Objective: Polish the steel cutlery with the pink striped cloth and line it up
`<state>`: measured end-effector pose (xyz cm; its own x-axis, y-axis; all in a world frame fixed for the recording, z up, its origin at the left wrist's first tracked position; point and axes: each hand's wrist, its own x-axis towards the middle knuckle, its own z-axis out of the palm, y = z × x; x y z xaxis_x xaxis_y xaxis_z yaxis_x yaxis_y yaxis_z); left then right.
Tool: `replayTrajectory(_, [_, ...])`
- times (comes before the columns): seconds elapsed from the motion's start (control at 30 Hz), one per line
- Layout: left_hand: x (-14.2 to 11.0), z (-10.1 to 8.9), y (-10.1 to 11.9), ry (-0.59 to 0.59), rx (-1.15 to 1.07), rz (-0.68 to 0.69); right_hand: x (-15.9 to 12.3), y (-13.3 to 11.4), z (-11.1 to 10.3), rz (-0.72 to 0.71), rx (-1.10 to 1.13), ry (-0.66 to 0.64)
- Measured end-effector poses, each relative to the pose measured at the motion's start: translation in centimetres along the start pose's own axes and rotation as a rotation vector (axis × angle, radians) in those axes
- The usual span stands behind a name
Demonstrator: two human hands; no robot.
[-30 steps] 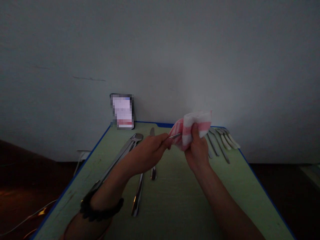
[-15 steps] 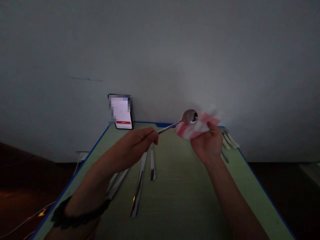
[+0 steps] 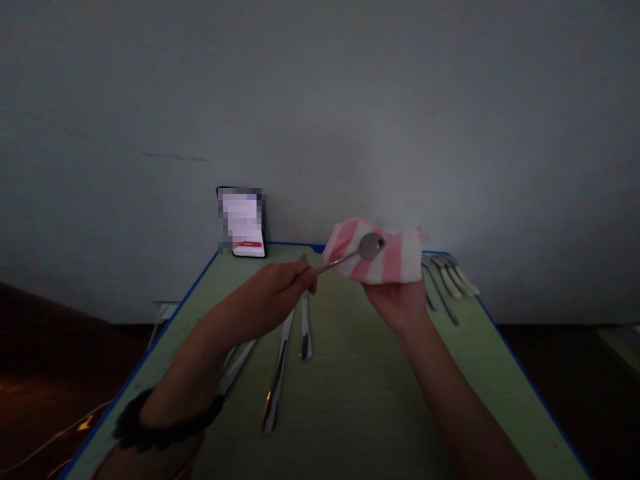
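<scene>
My left hand (image 3: 280, 287) is closed round the handle of a metal spoon (image 3: 371, 246), whose bowl points right. Behind the bowl spreads a pink-and-white striped cloth (image 3: 411, 257). My right hand (image 3: 395, 303) supports the cloth from below, with its fingers hidden under the fabric. The bowl lies over the cloth; whether they touch I cannot tell. Below my left hand, metal knives (image 3: 277, 383) lie on the table, partly covered by that hand and forearm.
A lit phone (image 3: 245, 227) leans on the wall at the back left of the green table (image 3: 350, 400), which has a blue edge. Several pieces of cutlery (image 3: 453, 277), some with pale handles, lie at the back right. A white cable (image 3: 60, 433) runs at the far left.
The cloth was bunched in my right hand and is now spread flat over it. That hand has shifted slightly left. The spoon's bowl has moved a little left and down.
</scene>
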<state>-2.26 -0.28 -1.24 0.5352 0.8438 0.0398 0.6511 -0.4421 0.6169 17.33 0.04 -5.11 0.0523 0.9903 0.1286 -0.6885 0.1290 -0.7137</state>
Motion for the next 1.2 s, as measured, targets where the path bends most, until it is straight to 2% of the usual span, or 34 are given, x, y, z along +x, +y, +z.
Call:
replayTrajectory(0.07, [0.0,0.3,0.1,-0.042,0.000,0.009,-0.1,0.7,0.1,-0.037,-0.081,0.038])
replayTrajectory(0.17, [-0.2,0.2,0.1,-0.120,0.006,0.047,-0.1,1.4,-0.9,-0.029,-0.222,0.121])
replayTrajectory(0.23, [-0.6,-0.4,-0.1,-0.149,0.015,0.062,-0.3,1.0,-2.0,-0.005,-0.393,0.096])
replayTrajectory(0.3, [-1.2,-1.4,-0.3,-0.169,0.027,0.060,-0.5,-0.5,-2.9,0.015,-0.653,-0.036])
replayTrajectory(0.4, [-2.1,-2.6,-0.3,-0.215,0.048,0.049,-1.1,-3.8,-3.3,0.120,-1.114,-0.414])
replayTrajectory(0.43, [-2.3,-2.9,-0.2,-0.231,0.053,0.051,-1.3,-4.8,-3.0,0.164,-1.220,-0.557])
replayTrajectory(0.5, [-2.6,-3.1,0.2,-0.251,0.062,0.071,-1.9,-6.4,-2.2,0.205,-1.339,-0.729])
replayTrajectory(0.63, [-2.9,-2.7,0.9,-0.222,0.087,0.104,-2.9,-7.5,-0.7,0.183,-1.445,-0.792])
replayTrajectory(0.87, [-3.7,-2.8,1.2,-0.266,0.204,0.105,-3.8,-5.8,0.8,0.162,-1.477,-0.996])
replayTrajectory(1.0, [-3.2,-1.2,1.6,-0.270,0.279,0.147,-3.9,-4.4,1.3,0.128,-1.527,-0.987])
replayTrajectory(1.1, [-2.1,0.6,1.7,-0.237,0.320,0.178,-3.6,-4.3,0.9,0.099,-1.601,-0.889])
replayTrajectory(1.2, [-1.3,1.3,1.7,-0.151,0.291,0.176,-3.2,-5.3,0.2,0.101,-1.655,-0.797])
